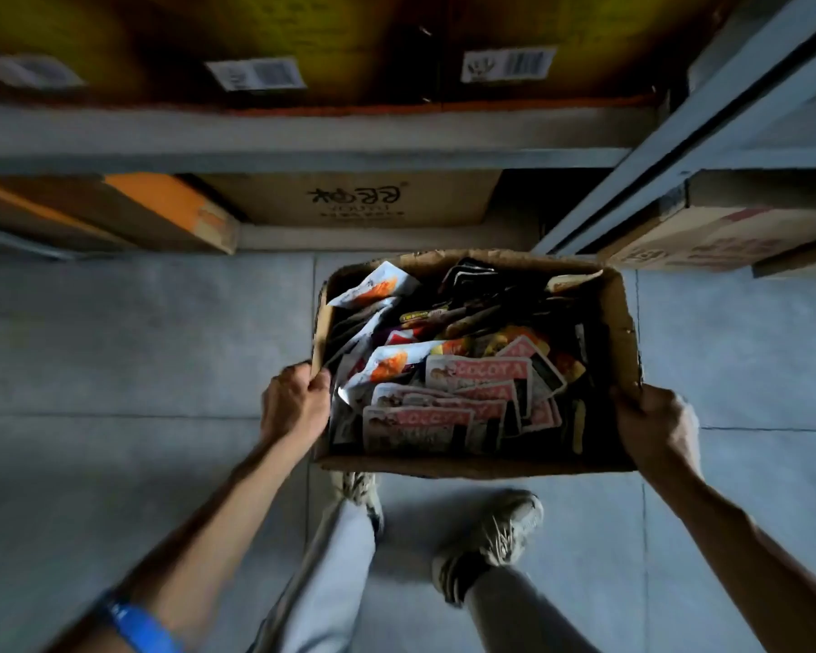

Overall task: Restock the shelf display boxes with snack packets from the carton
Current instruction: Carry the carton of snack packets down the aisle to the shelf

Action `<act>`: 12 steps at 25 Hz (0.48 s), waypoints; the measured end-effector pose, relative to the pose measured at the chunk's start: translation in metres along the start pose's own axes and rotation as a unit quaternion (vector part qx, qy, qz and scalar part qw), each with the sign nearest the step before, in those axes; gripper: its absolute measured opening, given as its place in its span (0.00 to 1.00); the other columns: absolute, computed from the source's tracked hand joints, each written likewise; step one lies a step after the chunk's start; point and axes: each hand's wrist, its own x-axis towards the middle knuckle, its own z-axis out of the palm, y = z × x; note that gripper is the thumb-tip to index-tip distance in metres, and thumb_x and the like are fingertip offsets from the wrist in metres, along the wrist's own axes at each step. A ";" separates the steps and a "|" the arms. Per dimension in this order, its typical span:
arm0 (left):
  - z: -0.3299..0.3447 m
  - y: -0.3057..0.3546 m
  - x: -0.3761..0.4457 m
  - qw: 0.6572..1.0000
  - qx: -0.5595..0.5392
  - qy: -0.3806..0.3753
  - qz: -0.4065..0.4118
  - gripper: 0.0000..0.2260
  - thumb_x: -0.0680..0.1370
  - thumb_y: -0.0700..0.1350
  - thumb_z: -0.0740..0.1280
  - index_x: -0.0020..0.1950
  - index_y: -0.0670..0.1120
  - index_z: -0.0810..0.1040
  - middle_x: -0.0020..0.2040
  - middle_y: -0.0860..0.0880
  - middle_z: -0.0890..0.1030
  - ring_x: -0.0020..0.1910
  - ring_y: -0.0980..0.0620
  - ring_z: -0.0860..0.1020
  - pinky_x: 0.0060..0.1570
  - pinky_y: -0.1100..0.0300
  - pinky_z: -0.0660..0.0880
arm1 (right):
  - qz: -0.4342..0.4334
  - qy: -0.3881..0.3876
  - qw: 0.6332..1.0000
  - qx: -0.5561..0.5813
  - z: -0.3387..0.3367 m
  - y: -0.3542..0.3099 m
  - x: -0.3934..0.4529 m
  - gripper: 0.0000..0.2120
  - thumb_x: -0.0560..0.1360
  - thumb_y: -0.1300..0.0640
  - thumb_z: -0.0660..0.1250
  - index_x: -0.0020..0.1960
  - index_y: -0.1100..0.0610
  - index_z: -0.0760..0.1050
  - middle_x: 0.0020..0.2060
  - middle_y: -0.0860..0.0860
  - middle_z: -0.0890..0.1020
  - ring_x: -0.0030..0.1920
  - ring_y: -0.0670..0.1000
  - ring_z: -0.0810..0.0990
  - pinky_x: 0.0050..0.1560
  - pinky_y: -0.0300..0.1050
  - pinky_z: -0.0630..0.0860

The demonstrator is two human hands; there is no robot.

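An open brown carton (619, 322) hangs above the tiled floor, held between both hands. My left hand (293, 402) grips its left wall near the front corner. My right hand (651, 428) clasps the right front corner. Inside lie several snack packets: pink-and-white ones (479, 372) stacked toward the front, white-and-orange ones (378, 287) at the back left, dark ones (491, 304) across the back. No display boxes can be made out.
A grey metal shelf (302, 134) runs across ahead, with cardboard boxes (349, 200) under it and more above. Another box (707, 238) sits on the right-hand rack. My two shoes (495, 534) stand on the grey tiles below the carton.
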 end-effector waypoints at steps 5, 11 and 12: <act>-0.144 -0.042 -0.123 0.993 -0.091 0.039 -0.062 0.14 0.80 0.48 0.62 0.38 0.40 0.73 0.37 0.39 0.79 0.40 0.39 0.79 0.36 0.54 0.68 | -0.090 -0.016 0.994 -0.058 -0.094 -0.096 -0.099 0.17 0.77 0.51 0.66 0.44 0.66 0.80 0.38 0.67 0.82 0.41 0.65 0.82 0.40 0.51 0.76; -0.255 -0.126 -0.242 0.949 -0.222 0.146 -0.170 0.16 0.79 0.51 0.63 0.50 0.39 0.81 0.52 0.34 0.82 0.55 0.36 0.80 0.54 0.48 0.74 | -0.239 -0.067 0.968 -0.038 -0.147 -0.226 -0.199 0.22 0.75 0.43 0.62 0.29 0.55 0.66 0.29 0.58 0.74 0.34 0.56 0.76 0.35 0.54 0.74; -0.268 -0.137 -0.258 0.945 -0.212 0.165 -0.188 0.16 0.81 0.49 0.63 0.55 0.38 0.81 0.56 0.34 0.81 0.58 0.35 0.78 0.55 0.49 0.73 | -0.257 -0.075 0.961 -0.064 -0.152 -0.249 -0.215 0.22 0.77 0.46 0.64 0.30 0.57 0.66 0.30 0.60 0.74 0.35 0.57 0.76 0.36 0.52 0.71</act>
